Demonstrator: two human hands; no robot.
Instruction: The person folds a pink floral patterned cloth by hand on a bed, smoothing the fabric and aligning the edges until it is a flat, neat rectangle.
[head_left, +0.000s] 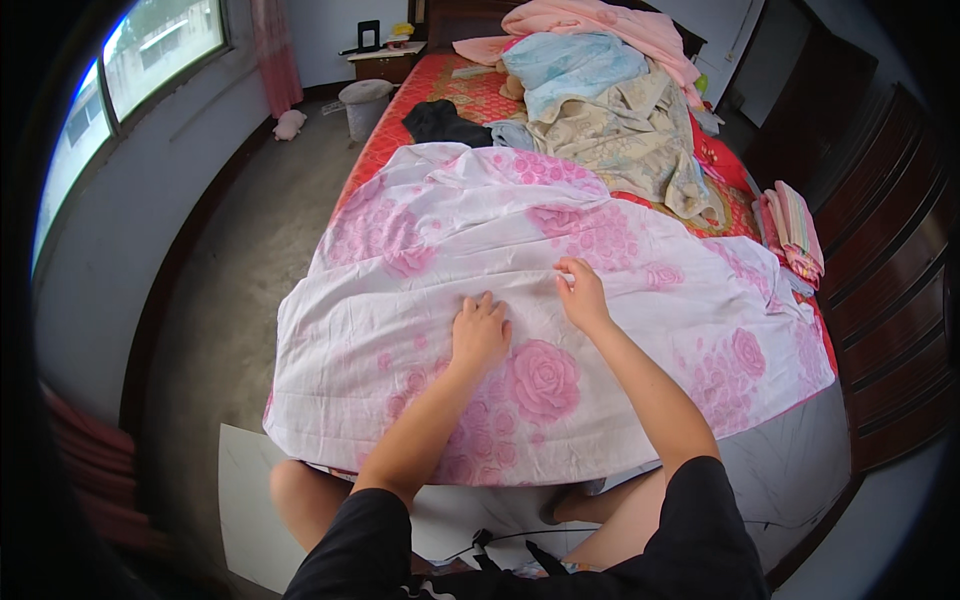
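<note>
The sheet is white with pink roses, the bed cover red and gold. At twelve o'clock, the cloth is black; toward one, the quilt is pink, the throw pale blue, the blanket patterned beige. The curtain at eleven is pink, the towels near three striped pink.

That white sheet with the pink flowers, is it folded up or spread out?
Spread out, though wrinkled: the sheet lies across the near part of the bed, nearly from side to side.
</note>
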